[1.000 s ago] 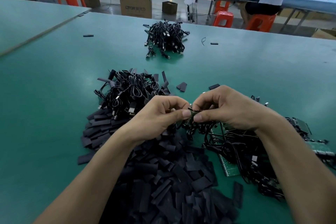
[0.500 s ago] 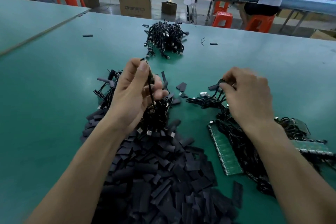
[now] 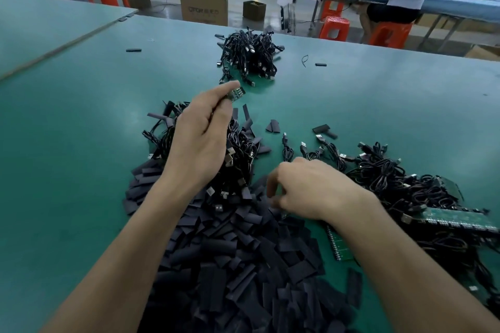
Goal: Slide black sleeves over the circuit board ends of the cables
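1. As I stood by the green counter [image 3: 67,170], the left grip [image 3: 200,143] was raised above a tangle of black cables [image 3: 243,149], with thumb and forefinger pinching a small circuit board end [image 3: 236,94].
2. That board stuck out past the fingertips, pointing toward the far side of the counter, with its little components showing. It sat at the very top of the grip, and the palm and wrist were below it and nearer to me.
3. The right grip [image 3: 311,189] was lower and nearer, well apart from the board. Its knuckles were up and its fingers curled down onto the far edge of the heap of black sleeves [image 3: 230,265].
4. Those fingertips were blurred, so I could not tell whether they pinched a sleeve or only touched the heap.
5. The sleeve heap spread between the two forearms toward the near edge, and its far side touched the cable tangle under the left grip.
6. Off to the right, a second pile of cables [image 3: 392,184] lay over green circuit board panels [image 3: 460,217], just beside the right wrist.
7. A few loose sleeves [image 3: 324,130] lay on the bare counter beyond the right grip, and farther off sat a separate cable bundle [image 3: 249,57].
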Demonstrator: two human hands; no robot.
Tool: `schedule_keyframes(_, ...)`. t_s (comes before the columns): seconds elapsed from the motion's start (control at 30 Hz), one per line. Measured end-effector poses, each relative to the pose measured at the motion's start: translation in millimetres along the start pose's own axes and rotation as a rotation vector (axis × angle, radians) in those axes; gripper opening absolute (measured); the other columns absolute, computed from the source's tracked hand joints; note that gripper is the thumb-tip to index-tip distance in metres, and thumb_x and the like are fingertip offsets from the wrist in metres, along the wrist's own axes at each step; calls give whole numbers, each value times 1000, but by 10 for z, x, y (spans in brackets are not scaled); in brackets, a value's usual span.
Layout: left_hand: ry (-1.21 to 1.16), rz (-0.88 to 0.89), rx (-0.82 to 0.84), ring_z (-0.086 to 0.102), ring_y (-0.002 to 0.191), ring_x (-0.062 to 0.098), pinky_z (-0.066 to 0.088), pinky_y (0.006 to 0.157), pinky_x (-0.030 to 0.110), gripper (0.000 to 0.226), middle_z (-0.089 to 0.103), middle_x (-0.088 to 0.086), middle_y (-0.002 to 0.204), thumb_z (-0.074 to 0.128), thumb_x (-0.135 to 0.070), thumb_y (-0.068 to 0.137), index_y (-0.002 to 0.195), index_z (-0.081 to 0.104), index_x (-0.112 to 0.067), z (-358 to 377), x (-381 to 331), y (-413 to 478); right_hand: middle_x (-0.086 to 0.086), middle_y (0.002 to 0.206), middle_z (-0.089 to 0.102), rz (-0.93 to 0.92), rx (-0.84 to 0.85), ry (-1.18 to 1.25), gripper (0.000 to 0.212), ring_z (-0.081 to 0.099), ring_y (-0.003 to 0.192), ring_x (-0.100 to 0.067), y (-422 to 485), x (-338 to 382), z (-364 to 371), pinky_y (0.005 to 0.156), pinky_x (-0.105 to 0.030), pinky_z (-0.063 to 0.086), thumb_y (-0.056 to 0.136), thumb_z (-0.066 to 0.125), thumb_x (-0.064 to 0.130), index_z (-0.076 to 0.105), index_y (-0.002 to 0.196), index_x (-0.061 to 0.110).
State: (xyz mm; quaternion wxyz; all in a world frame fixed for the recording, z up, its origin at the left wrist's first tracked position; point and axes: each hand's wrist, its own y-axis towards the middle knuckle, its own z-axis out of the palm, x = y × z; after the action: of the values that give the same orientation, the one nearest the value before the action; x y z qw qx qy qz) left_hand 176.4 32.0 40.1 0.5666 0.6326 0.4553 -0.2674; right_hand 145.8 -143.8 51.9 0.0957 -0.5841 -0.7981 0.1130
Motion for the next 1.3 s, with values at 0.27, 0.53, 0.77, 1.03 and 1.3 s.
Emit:
schedule_keyframes(0.27, -2, 17, 59, 51, 57, 16, 47, 52, 21, 37, 71, -11, 85, 54, -12, 103, 137, 53, -26, -7, -16, 1, 0, 115, 66, -29, -25, -90, 44, 61, 105, -25, 50, 73, 168, 88, -39, 35, 88, 65, 55, 59, 128, 37)
schedule_keyframes(0.53, -86, 12, -2, 56, 59, 5, 42, 52, 17, 22, 74, -17, 80, 59, -17, 99, 101, 62, -39, -26, -23, 9, 17, 80, 56, -141, -142, 78, 22, 55, 88, -13, -34, 37, 247, 82, -36, 36, 84, 74, 43, 66, 104, 39)
schedule_keyframes(0.77, -75, 40, -42, 63, 76, 33, 47, 63, 24, 25, 74, -13, 83, 65, -20, 97, 100, 67, -45, -33, -38, 3, 5, 80, 63, -127, -148, 512, 22, 60, 75, -13, -88, -74, 135, 72, -37, 52, 91, 70, 33, 52, 80, 26)
schedule_keyframes(1.03, 38, 33, 214, 68, 78, -3, 45, 68, 8, 24, 74, -18, 83, 68, -17, 95, 99, 68, -41, -4, -58, -38, 6, 68, 73, -125, -421, 828, 15, 69, 65, -7, -82, -231, 165, 69, -18, 51, 94, 68, 23, 67, 108, 24)
schedule_keyframes(1.3, 129, 29, 267, 69, 90, -1, 53, 84, 16, 19, 73, -13, 90, 69, -17, 94, 107, 73, -30, 11, -64, -70, 4, 51, 60, -139, -676, 1112, 7, 51, 45, -2, -103, -340, 105, 51, -10, 40, 93, 68, 28, 74, 89, 27)
